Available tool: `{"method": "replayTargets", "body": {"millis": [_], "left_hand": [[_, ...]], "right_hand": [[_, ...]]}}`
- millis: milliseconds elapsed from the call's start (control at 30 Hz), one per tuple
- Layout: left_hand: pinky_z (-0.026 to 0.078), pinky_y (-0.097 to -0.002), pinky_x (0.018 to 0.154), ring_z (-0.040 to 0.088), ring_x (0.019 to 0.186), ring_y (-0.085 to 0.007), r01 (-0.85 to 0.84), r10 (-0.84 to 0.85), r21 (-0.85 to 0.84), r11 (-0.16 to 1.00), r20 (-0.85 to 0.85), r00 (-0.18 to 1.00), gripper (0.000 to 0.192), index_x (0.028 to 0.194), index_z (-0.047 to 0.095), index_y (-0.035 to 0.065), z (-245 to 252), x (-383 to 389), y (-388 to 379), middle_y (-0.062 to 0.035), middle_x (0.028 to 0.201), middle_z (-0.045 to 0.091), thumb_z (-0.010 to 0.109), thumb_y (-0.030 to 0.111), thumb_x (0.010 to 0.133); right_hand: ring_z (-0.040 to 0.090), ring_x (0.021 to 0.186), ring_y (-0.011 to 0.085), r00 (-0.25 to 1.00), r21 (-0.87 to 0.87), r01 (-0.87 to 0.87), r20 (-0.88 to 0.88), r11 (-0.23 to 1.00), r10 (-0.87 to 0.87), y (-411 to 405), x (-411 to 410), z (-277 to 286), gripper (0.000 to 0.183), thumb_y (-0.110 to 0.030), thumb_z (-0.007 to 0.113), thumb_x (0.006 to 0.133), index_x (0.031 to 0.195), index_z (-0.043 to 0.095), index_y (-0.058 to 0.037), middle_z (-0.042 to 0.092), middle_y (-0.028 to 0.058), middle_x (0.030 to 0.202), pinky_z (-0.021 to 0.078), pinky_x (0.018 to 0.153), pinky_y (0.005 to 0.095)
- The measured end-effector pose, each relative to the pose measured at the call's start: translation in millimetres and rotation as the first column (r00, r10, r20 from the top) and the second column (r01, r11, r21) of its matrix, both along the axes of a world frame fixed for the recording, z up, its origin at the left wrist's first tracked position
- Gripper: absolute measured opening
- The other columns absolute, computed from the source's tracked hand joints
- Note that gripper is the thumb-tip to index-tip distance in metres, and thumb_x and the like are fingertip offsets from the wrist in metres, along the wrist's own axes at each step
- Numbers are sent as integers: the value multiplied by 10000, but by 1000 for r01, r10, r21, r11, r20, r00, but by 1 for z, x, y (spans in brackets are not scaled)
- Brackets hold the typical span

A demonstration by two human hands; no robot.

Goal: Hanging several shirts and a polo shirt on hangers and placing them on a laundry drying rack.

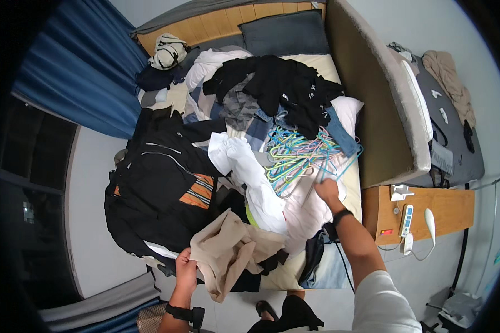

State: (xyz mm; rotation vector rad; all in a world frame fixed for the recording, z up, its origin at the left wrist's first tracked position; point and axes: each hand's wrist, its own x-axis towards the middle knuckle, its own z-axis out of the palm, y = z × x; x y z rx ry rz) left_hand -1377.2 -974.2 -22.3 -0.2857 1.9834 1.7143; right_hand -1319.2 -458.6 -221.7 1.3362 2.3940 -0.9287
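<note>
My left hand point(186, 266) grips the edge of a beige cloth garment point(229, 254), which hangs in folds over the near side of the bed. To the right, my right hand point(329, 190) is closed at the near edge of a heap of coloured clothes hangers point(296, 154). Thin hanger wires run out from its curled fingers, though the exact hanger is hard to make out. A white garment point(252, 183) lies between the hands. Left of it a black jacket point(162, 166) with an orange striped patch is spread out.
Black clothes point(279, 83) and a grey camouflage garment point(239, 104) are piled farther back. Blue jeans point(341, 133) lie beside the hangers. An upholstered panel point(383, 95) borders the bed's right side. A wooden ledge point(450, 208) carries a power strip point(406, 220) and a lamp point(430, 224).
</note>
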Motion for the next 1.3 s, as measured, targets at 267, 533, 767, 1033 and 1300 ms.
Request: {"method": "replayTargets", "body": {"millis": [267, 533, 767, 1033, 1300], "left_hand": [[471, -216, 678, 605, 774, -57, 37, -35, 43, 998, -57, 998, 132, 1060, 670, 23, 8, -9, 4, 3, 919, 690, 568, 0, 979], [591, -320, 802, 694, 919, -146, 88, -84, 124, 988, -31, 996, 150, 1105, 591, 22, 33, -5, 0, -52, 1018, 694, 574, -15, 961], [605, -313, 802, 709, 968, -192, 156, -150, 206, 966, -45, 988, 195, 1148, 571, -1, 62, 5, -27, -111, 1092, 695, 529, 8, 958], [588, -367, 880, 697, 1043, -214, 303, -272, 264, 916, -147, 951, 223, 1182, 588, 13, 117, 23, -61, -111, 1141, 690, 537, 33, 966], [570, -350, 806, 696, 957, -201, 293, -242, 248, 923, -218, 945, 200, 1146, 624, 12, 138, 26, -62, -99, 1068, 696, 597, 124, 982]], "right_hand": [[696, 912, 472, 980, -2, 108, -169, 994, -107, -6, 111, -15, 337, -247, 546, 937, 1098, 583, 46, 700, 327, 933, 550, 836, 528], [677, 599, 250, 819, -337, 200, -458, 920, -345, -87, 168, 65, 219, -224, 536, 1031, 1060, 564, -8, 673, 145, 679, 520, 612, 379], [614, 787, 122, 601, -572, -153, -701, 806, -383, -209, 226, 139, 145, -228, 533, 1077, 1087, 511, -84, 663, 53, 842, 448, 722, 263], [576, 857, 99, 394, -450, -401, -871, 798, -293, -311, 223, 294, 453, -92, 703, 962, 1347, 468, -52, 565, 2, 897, 486, 791, 269], [392, 622, 55, 477, -381, -454, -868, 806, -141, -386, 222, 343, 341, -307, 463, 1103, 1153, 683, -51, 437, -36, 685, 338, 562, 241]]}}
